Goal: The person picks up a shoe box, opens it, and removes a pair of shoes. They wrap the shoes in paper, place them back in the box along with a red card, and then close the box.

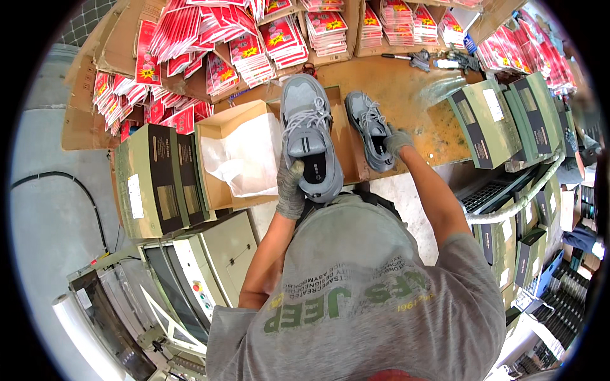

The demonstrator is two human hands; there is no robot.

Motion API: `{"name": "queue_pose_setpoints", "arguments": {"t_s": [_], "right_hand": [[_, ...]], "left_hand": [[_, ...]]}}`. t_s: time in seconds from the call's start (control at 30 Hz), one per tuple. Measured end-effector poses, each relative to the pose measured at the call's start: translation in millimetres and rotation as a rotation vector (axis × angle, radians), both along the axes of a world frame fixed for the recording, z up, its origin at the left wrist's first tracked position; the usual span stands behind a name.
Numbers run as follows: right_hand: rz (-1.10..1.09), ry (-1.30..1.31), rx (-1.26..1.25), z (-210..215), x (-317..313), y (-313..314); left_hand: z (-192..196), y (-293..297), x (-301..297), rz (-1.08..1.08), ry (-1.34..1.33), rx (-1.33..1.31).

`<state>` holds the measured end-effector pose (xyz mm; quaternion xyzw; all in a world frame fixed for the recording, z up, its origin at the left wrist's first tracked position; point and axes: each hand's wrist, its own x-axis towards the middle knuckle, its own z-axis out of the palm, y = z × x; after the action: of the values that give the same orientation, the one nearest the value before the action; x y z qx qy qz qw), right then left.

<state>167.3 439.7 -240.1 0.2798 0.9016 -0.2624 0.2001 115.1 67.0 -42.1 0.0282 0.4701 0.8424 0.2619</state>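
Observation:
A grey sneaker (305, 130) with pale laces and a black insole is held up close by my left hand (291, 187), gloved in grey, with fingers gripping its heel side. To its right, a matching grey sneaker (367, 124) is tilted, its toe pointing away; my gloved right hand (398, 143) grips it by the heel. Behind the left sneaker, an open shoe box (213, 127) rests on the work table (406, 95). White wrapping paper (244, 155) lies in the box's left part. The shoe partly hides the box.
Cartons at the back hold piles of red printed packets (244, 54). Green shoe boxes stand at the left (149, 181) and right (486, 124). A marker (395, 57) lies on the table's far side. A machine with control buttons (200, 289) stands at lower left; a white hose (521, 206) curves at right.

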Motion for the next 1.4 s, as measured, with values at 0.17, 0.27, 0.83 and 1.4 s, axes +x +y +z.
{"name": "queue_pose_setpoints", "arguments": {"t_s": [0.17,0.27,0.83,1.4], "right_hand": [[-0.698,0.289,-1.174,16,35,14],[-0.543,0.714,-1.339,67,49,-18],[-0.472,1.093,-1.311,193,74,-149],[-0.295,1.072,-0.560,211,72,-151]], "left_hand": [[6,-10,-1,-0.018,0.080,-0.019],[11,-15,-1,0.007,0.084,-0.060],[-11,2,-7,0.129,0.325,-0.424],[76,68,-10,-0.249,1.478,-0.923]]}}
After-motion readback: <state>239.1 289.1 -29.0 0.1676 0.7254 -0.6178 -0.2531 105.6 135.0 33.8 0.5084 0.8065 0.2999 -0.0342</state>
